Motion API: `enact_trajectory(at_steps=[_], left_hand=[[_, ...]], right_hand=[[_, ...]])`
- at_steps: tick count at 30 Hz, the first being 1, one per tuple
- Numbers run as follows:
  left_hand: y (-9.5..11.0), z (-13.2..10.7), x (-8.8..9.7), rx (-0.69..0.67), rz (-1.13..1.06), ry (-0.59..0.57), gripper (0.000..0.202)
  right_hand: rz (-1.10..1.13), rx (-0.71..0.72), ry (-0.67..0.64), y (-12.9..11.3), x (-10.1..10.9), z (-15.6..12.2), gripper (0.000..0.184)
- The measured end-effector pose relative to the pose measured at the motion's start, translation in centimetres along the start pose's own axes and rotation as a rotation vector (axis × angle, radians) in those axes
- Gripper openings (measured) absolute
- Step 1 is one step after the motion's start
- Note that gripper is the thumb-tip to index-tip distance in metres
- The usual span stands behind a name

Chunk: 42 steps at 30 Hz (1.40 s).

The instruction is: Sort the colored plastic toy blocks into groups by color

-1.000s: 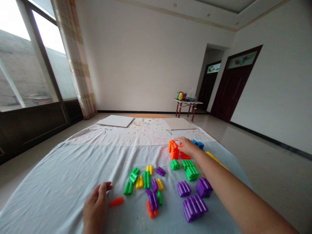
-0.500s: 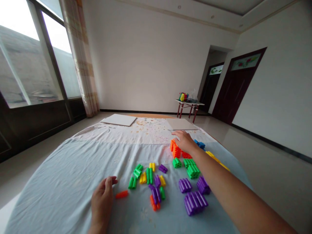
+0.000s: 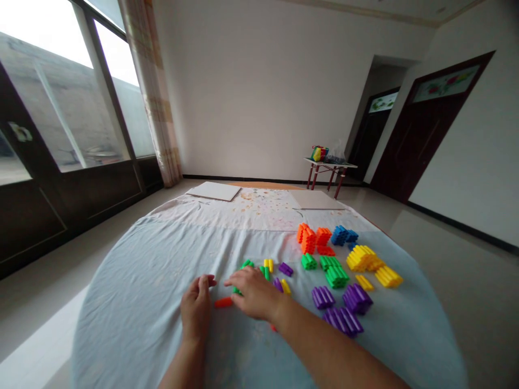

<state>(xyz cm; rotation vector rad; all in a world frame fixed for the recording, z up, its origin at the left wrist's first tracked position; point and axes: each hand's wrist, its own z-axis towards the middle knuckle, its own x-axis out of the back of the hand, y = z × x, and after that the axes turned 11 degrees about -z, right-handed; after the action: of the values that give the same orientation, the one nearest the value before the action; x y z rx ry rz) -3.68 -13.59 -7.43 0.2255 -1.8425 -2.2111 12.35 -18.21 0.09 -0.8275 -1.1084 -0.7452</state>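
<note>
My right hand (image 3: 253,292) reaches over the loose plastic blocks, fingers stretched and a little apart. Its fingertips are beside a single orange block (image 3: 223,302). My left hand (image 3: 197,302) is left of that block with thumb and fingers brought together; anything between them is hidden. Partly covered by the right hand are green blocks (image 3: 265,272) and a yellow and purple pair. Just beyond it lie a yellow block (image 3: 268,265) and a purple block (image 3: 286,269). Under the right wrist only a bit of orange shows.
On the right, blocks are grouped by colour: orange (image 3: 307,238), blue (image 3: 343,235), green (image 3: 335,274), yellow (image 3: 365,258) and purple (image 3: 344,321). Two flat boards, a left one (image 3: 214,190) and a right one (image 3: 318,200), lie at the far edge of the cloth-covered table (image 3: 133,292).
My right hand has come back from the orange group to the loose blocks near my left hand. The view has shifted, and the left hand stays left of the orange block.
</note>
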Motion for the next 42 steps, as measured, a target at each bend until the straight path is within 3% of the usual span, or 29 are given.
enact_trajectory(at_steps=[3,6,14,18,21,31,38,42], left_hand=[[0.1,-0.1,0.0,-0.006,-0.015,-0.006,0.042],[0.2,-0.1,0.1,-0.003,-0.008,-0.003,0.041],[-0.3,0.1,0.0,-0.007,-0.002,-0.004,0.042],[-0.3,0.1,-0.1,-0.006,0.014,-0.006,0.042],[-0.2,0.0,-0.1,-0.006,0.018,-0.009,0.042],[0.0,0.0,0.1,-0.002,0.040,-0.011,0.042],[0.0,0.5,0.3,0.010,0.096,0.009,0.042],[-0.1,0.7,0.5,0.013,0.090,0.011,0.042]], right_hand=[[-0.061,0.059,-0.029,-0.9,-2.9,0.5,0.033],[-0.119,0.044,-0.076,-0.7,-3.8,0.3,0.027],[0.032,0.058,-0.091,0.6,-1.8,-4.9,0.034],[0.132,-0.055,0.016,1.4,-1.3,-6.6,0.042],[0.109,-0.143,0.098,1.9,-1.4,-6.6,0.044],[-0.084,-0.210,-0.091,1.1,-1.2,-6.4,0.032],[-0.083,-0.248,-0.082,0.5,-1.7,-6.3,0.022],[0.063,-0.239,0.035,0.1,-1.8,-6.6,0.045]])
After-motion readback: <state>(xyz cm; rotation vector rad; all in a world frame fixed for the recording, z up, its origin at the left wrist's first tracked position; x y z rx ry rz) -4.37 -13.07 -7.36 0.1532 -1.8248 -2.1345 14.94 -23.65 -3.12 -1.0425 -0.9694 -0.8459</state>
